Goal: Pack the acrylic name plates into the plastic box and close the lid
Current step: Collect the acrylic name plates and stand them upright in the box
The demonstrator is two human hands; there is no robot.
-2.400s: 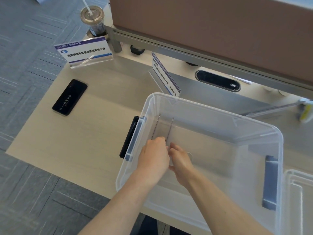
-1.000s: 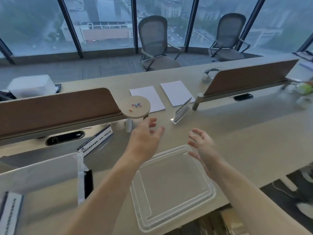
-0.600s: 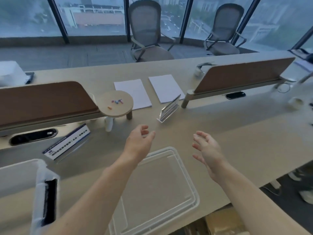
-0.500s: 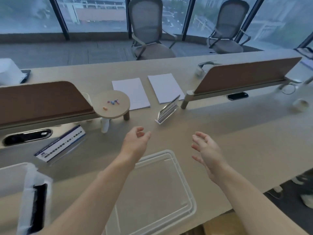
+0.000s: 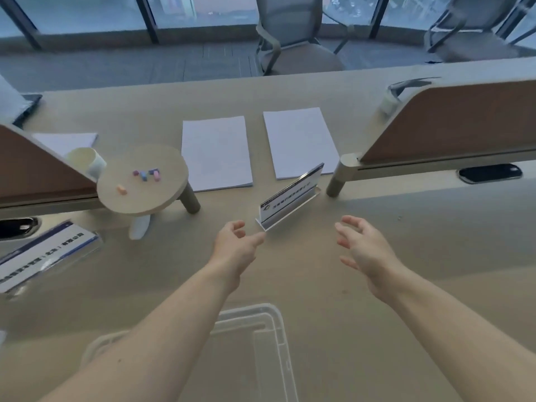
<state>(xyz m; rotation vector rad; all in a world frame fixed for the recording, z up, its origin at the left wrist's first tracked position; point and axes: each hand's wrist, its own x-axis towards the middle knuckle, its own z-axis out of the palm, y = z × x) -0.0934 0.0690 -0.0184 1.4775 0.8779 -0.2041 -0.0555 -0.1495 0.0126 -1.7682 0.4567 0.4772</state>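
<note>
An acrylic name plate point(image 5: 290, 196) with a blue-edged label stands upright on the desk, just beyond both hands. My left hand point(image 5: 236, 248) is open, its fingertips a short way from the plate's near left corner, not touching it. My right hand point(image 5: 364, 250) is open with spread fingers, to the right of the plate. A second name plate point(image 5: 43, 253) lies at the left edge. The clear plastic lid point(image 5: 261, 338) lies flat under my forearms near the desk's front. The plastic box is out of view.
A small round wooden stand point(image 5: 142, 184) with several coloured bits sits left of the plate, a pale cup point(image 5: 85, 162) behind it. Two white paper sheets point(image 5: 216, 153) lie beyond. Brown desk dividers point(image 5: 452, 123) rise at left and right. Office chairs stand past the desk.
The view has swung from the box to the right and moved closer to the desk. Both open hands have reached forward, nearer the standing name plate. The box has left the view.
</note>
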